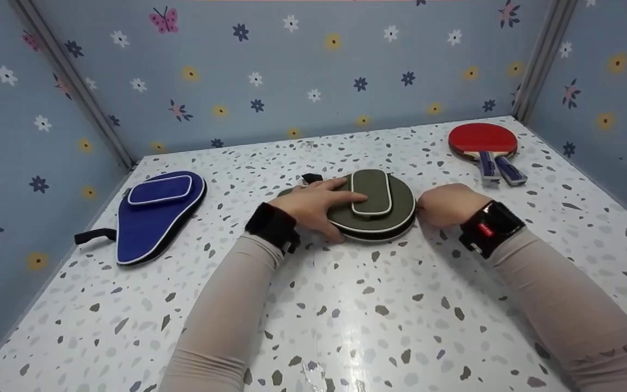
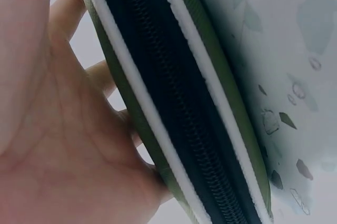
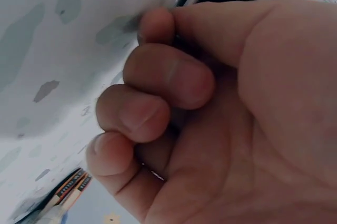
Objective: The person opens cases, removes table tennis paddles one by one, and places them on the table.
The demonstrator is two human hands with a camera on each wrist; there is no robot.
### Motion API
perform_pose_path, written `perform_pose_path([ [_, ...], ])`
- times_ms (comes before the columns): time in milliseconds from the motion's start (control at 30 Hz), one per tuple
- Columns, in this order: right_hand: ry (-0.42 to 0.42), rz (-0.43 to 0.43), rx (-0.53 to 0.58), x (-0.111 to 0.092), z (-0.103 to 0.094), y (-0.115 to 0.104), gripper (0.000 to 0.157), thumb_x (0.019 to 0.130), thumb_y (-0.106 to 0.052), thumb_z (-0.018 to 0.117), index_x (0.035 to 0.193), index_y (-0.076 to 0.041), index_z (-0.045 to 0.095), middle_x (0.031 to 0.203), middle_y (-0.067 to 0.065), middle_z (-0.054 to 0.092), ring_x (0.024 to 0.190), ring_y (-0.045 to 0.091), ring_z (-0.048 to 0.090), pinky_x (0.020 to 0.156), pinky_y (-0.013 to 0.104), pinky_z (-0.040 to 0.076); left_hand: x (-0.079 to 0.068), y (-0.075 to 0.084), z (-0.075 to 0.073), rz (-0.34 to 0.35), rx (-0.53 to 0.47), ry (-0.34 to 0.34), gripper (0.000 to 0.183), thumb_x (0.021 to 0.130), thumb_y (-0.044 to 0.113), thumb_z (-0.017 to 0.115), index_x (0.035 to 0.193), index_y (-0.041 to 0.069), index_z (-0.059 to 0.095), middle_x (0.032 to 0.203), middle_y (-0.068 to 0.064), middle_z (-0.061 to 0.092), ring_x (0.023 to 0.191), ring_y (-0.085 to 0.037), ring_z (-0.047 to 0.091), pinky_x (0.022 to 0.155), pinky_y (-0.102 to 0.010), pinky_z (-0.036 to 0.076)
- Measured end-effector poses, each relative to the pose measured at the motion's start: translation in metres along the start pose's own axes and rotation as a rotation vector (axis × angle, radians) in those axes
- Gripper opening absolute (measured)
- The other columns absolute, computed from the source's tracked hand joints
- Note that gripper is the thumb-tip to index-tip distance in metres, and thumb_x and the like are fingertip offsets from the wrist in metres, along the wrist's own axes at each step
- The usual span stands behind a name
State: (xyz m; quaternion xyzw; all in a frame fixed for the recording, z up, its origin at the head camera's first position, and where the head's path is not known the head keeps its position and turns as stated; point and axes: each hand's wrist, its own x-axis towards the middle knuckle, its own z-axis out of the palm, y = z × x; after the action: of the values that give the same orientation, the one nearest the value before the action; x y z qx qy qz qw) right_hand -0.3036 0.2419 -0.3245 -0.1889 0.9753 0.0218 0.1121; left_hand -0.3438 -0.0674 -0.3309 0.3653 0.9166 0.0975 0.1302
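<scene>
An olive-green table tennis paddle case (image 1: pixel 340 215) with white piping and a small front pocket (image 1: pixel 370 191) lies flat on the table. My left hand (image 1: pixel 316 206) rests on top of it, fingers spread, one fingertip on the pocket. In the left wrist view, the closed black zipper (image 2: pixel 179 98) runs along the case's side, close to the palm. At the case's right edge my right hand (image 1: pixel 447 204) has curled fingers, with thumb and index finger pinching at the zipper. The zipper pull is hidden between those fingertips.
A blue paddle case (image 1: pixel 150 223) with a black strap (image 1: pixel 96 235) lies at the left. Two table tennis paddles (image 1: pixel 482 139), the upper one with a red face, overlap at the back right. Flower-patterned panels (image 1: pixel 313 65) border the speckled table (image 1: pixel 346 326).
</scene>
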Motion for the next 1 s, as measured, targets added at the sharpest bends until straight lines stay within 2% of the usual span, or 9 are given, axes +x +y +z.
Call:
perform_pose_path([
  [133, -0.055, 0.027, -0.013, -0.005, -0.004, -0.007, 0.041, 0.112, -0.026, 0.046, 0.097, -0.003, 0.077, 0.104, 0.02, 0.076, 0.096, 0.038, 0.072, 0.095, 0.06, 0.058, 0.0, 0.0, 0.0, 0.003, 0.003, 0.001, 0.1, 0.084, 0.041, 0.093, 0.168, 0.052, 0.04, 0.185, -0.003, 0.012, 0.168, -0.038, 0.012, 0.128, -0.071, 0.017],
  [200, -0.077, 0.03, -0.014, -0.007, -0.006, -0.009, 0.039, 0.111, -0.026, 0.048, 0.089, -0.006, 0.074, 0.097, 0.017, 0.073, 0.091, 0.036, 0.07, 0.091, 0.059, 0.058, 0.0, 0.001, 0.0, 0.006, 0.006, 0.002, 0.1, 0.084, 0.042, 0.093, 0.169, 0.052, 0.04, 0.185, -0.003, 0.012, 0.168, -0.038, 0.012, 0.128, -0.071, 0.017],
  [300, -0.087, 0.013, -0.01, -0.01, -0.007, -0.013, 0.035, 0.109, -0.025, 0.052, 0.085, -0.008, 0.071, 0.093, 0.013, 0.071, 0.088, 0.034, 0.068, 0.088, 0.058, 0.058, 0.0, 0.0, 0.0, 0.014, 0.01, 0.003, 0.1, 0.084, 0.042, 0.092, 0.169, 0.051, 0.04, 0.185, -0.004, 0.012, 0.168, -0.038, 0.013, 0.127, -0.071, 0.018],
  [533, -0.078, -0.063, -0.013, -0.014, -0.009, -0.026, 0.024, 0.106, -0.02, 0.055, 0.096, -0.008, 0.074, 0.1, 0.013, 0.074, 0.091, 0.032, 0.069, 0.09, 0.056, 0.057, 0.001, -0.001, 0.0, 0.02, 0.008, 0.004, 0.1, 0.084, 0.042, 0.092, 0.169, 0.05, 0.041, 0.185, -0.005, 0.013, 0.168, -0.038, 0.013, 0.127, -0.072, 0.019],
  [767, -0.089, -0.101, 0.0, -0.019, -0.011, -0.043, 0.02, 0.101, -0.016, 0.062, 0.082, -0.012, 0.066, 0.083, 0.007, 0.067, 0.078, 0.027, 0.063, 0.078, 0.049, 0.055, 0.0, -0.001, 0.0, 0.025, 0.007, 0.01, 0.1, 0.084, 0.042, 0.093, 0.169, 0.05, 0.041, 0.184, -0.005, 0.014, 0.168, -0.037, 0.014, 0.127, -0.072, 0.019],
  [1000, -0.033, -0.129, -0.111, -0.023, -0.006, -0.061, 0.028, 0.104, -0.016, 0.061, 0.078, -0.009, 0.067, 0.081, 0.01, 0.068, 0.077, 0.03, 0.068, 0.081, 0.053, 0.061, 0.002, -0.001, 0.001, 0.025, 0.017, 0.014, 0.101, 0.082, 0.04, 0.093, 0.169, 0.05, 0.041, 0.184, -0.005, 0.013, 0.168, -0.038, 0.015, 0.127, -0.071, 0.02],
])
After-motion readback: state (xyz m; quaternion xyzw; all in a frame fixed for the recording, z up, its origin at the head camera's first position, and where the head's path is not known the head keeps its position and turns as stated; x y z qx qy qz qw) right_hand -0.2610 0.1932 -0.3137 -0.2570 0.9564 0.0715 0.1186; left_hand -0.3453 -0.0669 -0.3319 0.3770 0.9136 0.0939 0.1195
